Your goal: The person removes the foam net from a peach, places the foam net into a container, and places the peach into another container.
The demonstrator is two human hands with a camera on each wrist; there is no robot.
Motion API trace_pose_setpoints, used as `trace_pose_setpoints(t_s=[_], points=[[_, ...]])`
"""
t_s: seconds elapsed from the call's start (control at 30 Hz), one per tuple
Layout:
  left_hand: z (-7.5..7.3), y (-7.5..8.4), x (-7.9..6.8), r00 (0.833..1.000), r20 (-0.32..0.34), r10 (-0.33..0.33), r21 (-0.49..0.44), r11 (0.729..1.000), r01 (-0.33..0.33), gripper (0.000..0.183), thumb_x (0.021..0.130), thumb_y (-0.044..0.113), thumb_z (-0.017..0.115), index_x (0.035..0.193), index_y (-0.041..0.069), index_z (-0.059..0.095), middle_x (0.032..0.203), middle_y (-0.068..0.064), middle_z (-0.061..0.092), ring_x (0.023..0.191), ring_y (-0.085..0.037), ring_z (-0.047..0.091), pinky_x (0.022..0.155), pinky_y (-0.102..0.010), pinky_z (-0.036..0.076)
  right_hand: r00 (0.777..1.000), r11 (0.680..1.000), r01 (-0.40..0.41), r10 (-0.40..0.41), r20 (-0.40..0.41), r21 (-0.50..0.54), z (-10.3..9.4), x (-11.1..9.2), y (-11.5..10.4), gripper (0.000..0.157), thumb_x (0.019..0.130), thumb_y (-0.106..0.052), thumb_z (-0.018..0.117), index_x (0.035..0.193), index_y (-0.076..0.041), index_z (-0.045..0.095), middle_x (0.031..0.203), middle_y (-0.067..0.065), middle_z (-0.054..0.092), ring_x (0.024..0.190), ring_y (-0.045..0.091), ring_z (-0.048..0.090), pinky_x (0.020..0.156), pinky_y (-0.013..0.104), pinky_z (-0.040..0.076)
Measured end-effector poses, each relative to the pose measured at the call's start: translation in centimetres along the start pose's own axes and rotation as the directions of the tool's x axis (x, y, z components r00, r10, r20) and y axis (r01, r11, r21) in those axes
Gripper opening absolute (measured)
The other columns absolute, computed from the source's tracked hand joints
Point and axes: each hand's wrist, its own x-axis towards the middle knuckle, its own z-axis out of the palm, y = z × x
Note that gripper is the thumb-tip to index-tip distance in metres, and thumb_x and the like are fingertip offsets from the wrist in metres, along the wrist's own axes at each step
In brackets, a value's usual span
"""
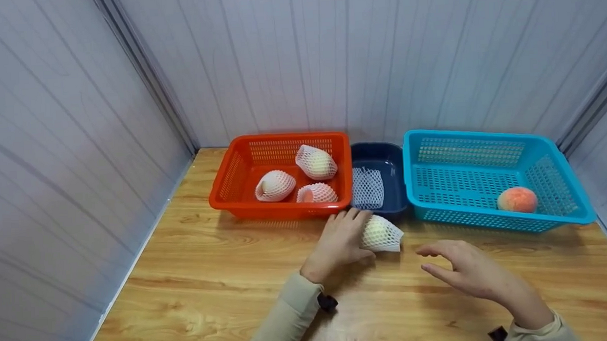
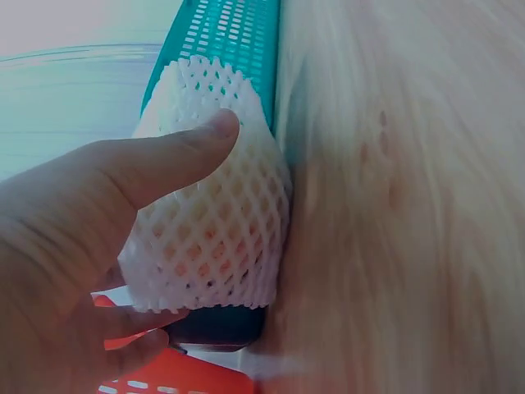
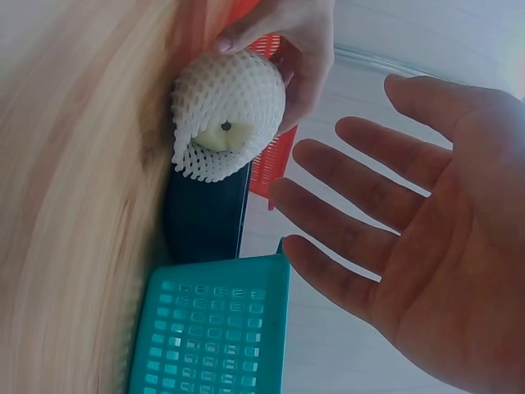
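Observation:
My left hand (image 1: 340, 239) grips a pale peach in a white foam net sleeve (image 1: 381, 234), low over the wooden table in front of the dark blue bin. The left wrist view has the thumb lying across this netted peach (image 2: 217, 217), with fingers at its lower end. In the right wrist view the sleeve's open end bares the peach's pale skin and a dark stem spot. To the right, my right hand (image 1: 469, 271) is apart from the fruit, holding nothing. Its fingers (image 3: 353, 197) are spread and nearly straight.
An orange basket (image 1: 279, 210) at the left holds several netted peaches. Beside it, the dark blue bin (image 1: 394, 182) contains a flat foam net (image 1: 368, 189). At the right a turquoise basket (image 1: 490, 226) holds a bare peach (image 1: 518, 200). Panelled walls (image 1: 329, 61) stand behind and at both sides.

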Motion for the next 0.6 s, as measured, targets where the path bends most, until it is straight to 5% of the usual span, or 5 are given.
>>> trace_pose_setpoints(t_s=[0.23, 0.6], points=[[-0.3, 0.1, -0.2, 1.000, -0.013, 0.010, 0.061, 0.998, -0.009, 0.088, 0.066, 0.054, 0.084, 0.136, 0.016, 0.047, 0.122, -0.002, 0.053, 0.109, -0.020, 0.050, 0.092, -0.038, 0.042, 0.999, 0.999, 0.035, -0.035, -0.028, -0.006, 0.1, -0.4, 0.2, 0.028, 0.097, -0.028, 0.061, 0.117, -0.010, 0.067, 0.111, -0.001, 0.068, 0.095, 0.013, 0.062, 0.078, 0.041, 0.053], [-1.8, 0.0, -1.9, 1.000, -0.027, -0.007, 0.027, 1.000, 0.007, 0.082, 0.072, 0.044, 0.084, 0.138, 0.015, 0.046, 0.130, -0.004, 0.050, 0.119, -0.022, 0.045, 0.100, -0.041, 0.038, 1.000, 1.000, -0.002, 0.003, 0.023, -0.005, 0.3, -0.6, 0.5, 0.034, 0.099, -0.033, 0.057, 0.121, -0.009, 0.065, 0.113, 0.003, 0.068, 0.097, 0.017, 0.063, 0.080, 0.044, 0.053]])
